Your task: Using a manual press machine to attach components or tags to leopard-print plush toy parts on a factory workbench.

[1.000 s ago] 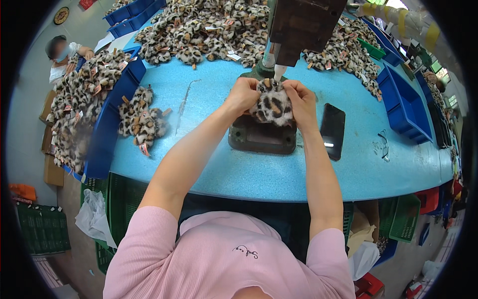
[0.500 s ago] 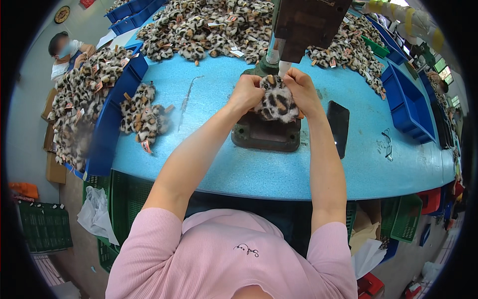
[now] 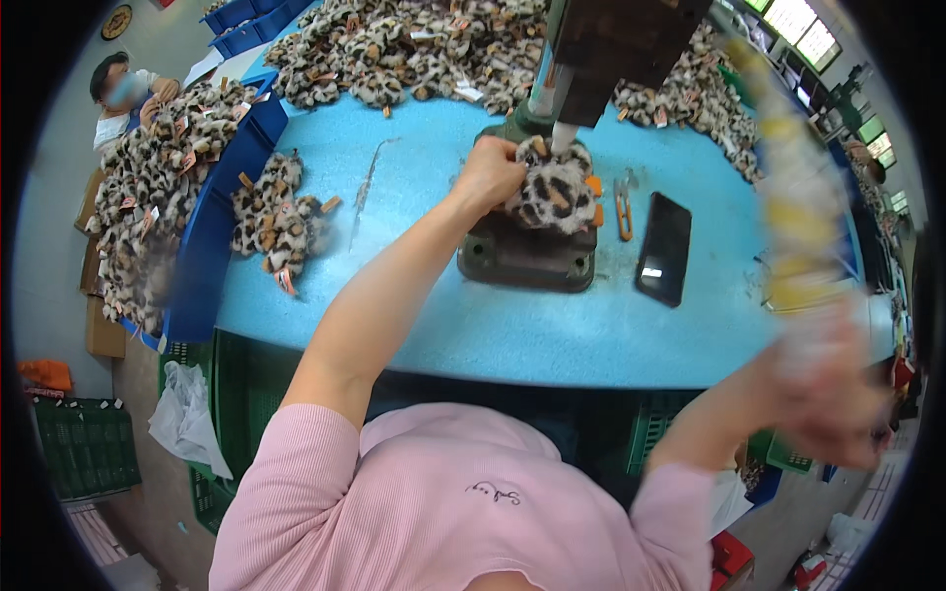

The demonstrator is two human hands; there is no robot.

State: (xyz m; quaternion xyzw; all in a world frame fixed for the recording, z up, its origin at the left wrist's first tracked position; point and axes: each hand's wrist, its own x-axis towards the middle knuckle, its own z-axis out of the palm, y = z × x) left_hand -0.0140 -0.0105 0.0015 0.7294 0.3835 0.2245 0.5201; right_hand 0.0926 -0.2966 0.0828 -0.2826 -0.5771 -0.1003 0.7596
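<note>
A leopard-print plush piece is held on the dark metal base of the bench press, directly under its pale tip, by the left hand, whose grip is clenched on the fur. The right hand is raised and blurred beside a yellow-striped lever, so its grip cannot be told; fingers are best kept off the tip's line. The blue bin at the tabletop edge is heaped with similar pieces.
</note>
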